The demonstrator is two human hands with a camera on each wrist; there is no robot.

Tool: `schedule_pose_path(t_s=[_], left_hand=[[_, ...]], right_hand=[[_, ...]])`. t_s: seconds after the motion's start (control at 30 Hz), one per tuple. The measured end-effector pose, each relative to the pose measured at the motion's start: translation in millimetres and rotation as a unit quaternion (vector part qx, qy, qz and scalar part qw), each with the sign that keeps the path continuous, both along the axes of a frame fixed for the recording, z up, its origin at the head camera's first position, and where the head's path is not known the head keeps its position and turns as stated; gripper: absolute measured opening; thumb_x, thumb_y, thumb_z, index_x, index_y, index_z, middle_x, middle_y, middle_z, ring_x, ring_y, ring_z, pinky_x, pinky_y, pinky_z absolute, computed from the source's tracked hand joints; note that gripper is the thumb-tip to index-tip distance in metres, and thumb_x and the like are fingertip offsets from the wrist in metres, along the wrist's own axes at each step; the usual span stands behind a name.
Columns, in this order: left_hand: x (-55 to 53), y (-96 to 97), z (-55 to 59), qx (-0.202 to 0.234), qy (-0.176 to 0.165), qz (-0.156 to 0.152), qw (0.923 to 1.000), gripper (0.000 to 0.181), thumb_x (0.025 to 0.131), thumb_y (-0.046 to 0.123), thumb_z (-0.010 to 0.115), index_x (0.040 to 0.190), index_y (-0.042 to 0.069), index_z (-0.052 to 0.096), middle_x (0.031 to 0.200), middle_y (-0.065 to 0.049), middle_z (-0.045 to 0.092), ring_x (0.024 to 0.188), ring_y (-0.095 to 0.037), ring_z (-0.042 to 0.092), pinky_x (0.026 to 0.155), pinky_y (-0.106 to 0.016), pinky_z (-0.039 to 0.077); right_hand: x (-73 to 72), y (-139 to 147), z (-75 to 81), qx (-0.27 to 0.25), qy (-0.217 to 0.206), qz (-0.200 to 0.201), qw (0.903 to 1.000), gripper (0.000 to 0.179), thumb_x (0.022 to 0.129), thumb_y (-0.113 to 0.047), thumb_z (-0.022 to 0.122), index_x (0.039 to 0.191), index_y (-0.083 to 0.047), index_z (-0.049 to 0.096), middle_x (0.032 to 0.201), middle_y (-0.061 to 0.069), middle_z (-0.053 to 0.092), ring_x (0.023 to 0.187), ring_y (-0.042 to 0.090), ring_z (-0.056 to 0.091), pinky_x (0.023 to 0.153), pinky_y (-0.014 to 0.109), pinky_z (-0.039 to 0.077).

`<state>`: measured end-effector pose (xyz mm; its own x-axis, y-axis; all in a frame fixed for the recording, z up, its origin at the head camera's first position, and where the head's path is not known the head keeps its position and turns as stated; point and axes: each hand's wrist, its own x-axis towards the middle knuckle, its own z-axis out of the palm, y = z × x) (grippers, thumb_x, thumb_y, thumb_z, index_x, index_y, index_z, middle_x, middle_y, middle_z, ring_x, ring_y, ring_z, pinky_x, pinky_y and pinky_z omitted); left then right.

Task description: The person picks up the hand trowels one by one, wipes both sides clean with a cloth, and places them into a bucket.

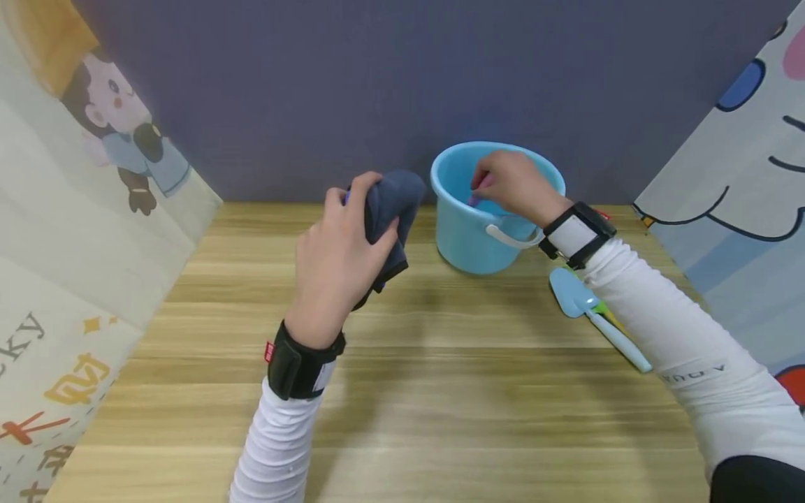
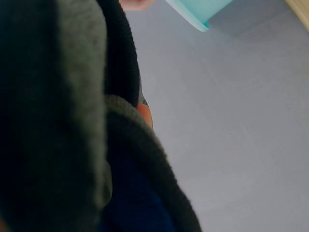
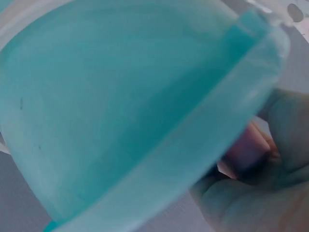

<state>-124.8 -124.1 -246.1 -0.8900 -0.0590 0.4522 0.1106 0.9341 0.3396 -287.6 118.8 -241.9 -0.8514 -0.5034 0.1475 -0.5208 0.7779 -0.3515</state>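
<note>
My left hand (image 1: 336,258) grips a folded dark navy fabric item (image 1: 395,202) with a black edge and bits of bright blue; its exact kind cannot be made out. Close up in the left wrist view, the dark fabric (image 2: 82,96) fills the left side. To its right stands a light blue bucket (image 1: 468,241) with a white handle hanging at the front. Over the bucket's opening, my right hand (image 1: 518,183) pinches a small pink-purple handle-like piece (image 3: 246,150). The lower part of that piece is inside the bucket, mostly hidden.
A light blue toy trowel (image 1: 571,293) lies right of the bucket, over a green-yellow tool (image 1: 608,316) partly under my right forearm. A small red thing (image 1: 604,215) shows behind my right wrist. Grey wall (image 1: 314,91) behind; printed panels flank the wooden table (image 1: 440,405).
</note>
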Motion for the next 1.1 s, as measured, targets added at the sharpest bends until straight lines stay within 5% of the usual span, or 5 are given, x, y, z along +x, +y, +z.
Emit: schedule_pose_path(t_s=[0.37, 0.53, 0.8, 0.93, 1.1], left_hand=[[0.5, 4.3, 2.0, -0.001, -0.005, -0.012, 0.9999, 0.058, 0.098, 0.043, 0.064, 0.149, 0.026, 0.044, 0.122, -0.021, 0.060, 0.058, -0.029, 0.062, 0.052, -0.042, 0.051], [0.3, 3.3, 2.2, -0.002, -0.007, -0.013, 0.9999, 0.058, 0.098, 0.044, 0.063, 0.149, 0.026, 0.044, 0.123, -0.021, 0.061, 0.059, -0.029, 0.062, 0.051, -0.041, 0.050], [0.5, 3.4, 1.3, 0.002, -0.011, -0.012, 0.9999, 0.058, 0.098, 0.044, 0.063, 0.149, 0.027, 0.044, 0.123, -0.021, 0.060, 0.060, -0.028, 0.062, 0.052, -0.042, 0.050], [1.0, 4.2, 0.7, 0.001, -0.009, -0.013, 0.9999, 0.058, 0.097, 0.044, 0.064, 0.149, 0.027, 0.044, 0.122, -0.020, 0.061, 0.059, -0.028, 0.062, 0.052, -0.042, 0.050], [0.9, 3.4, 0.3, -0.001, -0.005, -0.008, 0.9999, 0.057, 0.098, 0.044, 0.064, 0.149, 0.027, 0.043, 0.121, -0.021, 0.060, 0.058, -0.029, 0.061, 0.051, -0.042, 0.050]], right_hand=[[14.5, -1, -18.4, -0.007, -0.016, -0.016, 0.9997, 0.039, 0.108, -0.032, 0.047, 0.083, -0.005, 0.061, 0.070, 0.008, 0.050, 0.063, 0.023, 0.046, 0.065, 0.034, 0.036], [21.2, 0, -23.0, -0.023, -0.025, -0.020, 0.9992, 0.045, 0.110, -0.041, 0.040, 0.078, -0.009, 0.049, 0.069, 0.007, 0.042, 0.063, 0.023, 0.041, 0.066, 0.035, 0.033], [39.7, 9, -25.1, -0.042, 0.034, -0.043, 0.9976, 0.040, 0.109, -0.034, 0.038, 0.093, -0.005, 0.060, 0.087, 0.012, 0.052, 0.079, 0.027, 0.049, 0.073, 0.039, 0.036], [57.1, 23, -27.9, -0.096, 0.094, -0.073, 0.9882, 0.034, 0.107, -0.025, 0.044, 0.109, -0.001, 0.067, 0.106, 0.015, 0.062, 0.091, 0.029, 0.057, 0.078, 0.041, 0.043], [84.6, 51, -39.9, -0.132, 0.135, -0.097, 0.9772, 0.030, 0.106, -0.020, 0.046, 0.109, -0.001, 0.069, 0.101, 0.015, 0.065, 0.084, 0.026, 0.057, 0.073, 0.038, 0.041]])
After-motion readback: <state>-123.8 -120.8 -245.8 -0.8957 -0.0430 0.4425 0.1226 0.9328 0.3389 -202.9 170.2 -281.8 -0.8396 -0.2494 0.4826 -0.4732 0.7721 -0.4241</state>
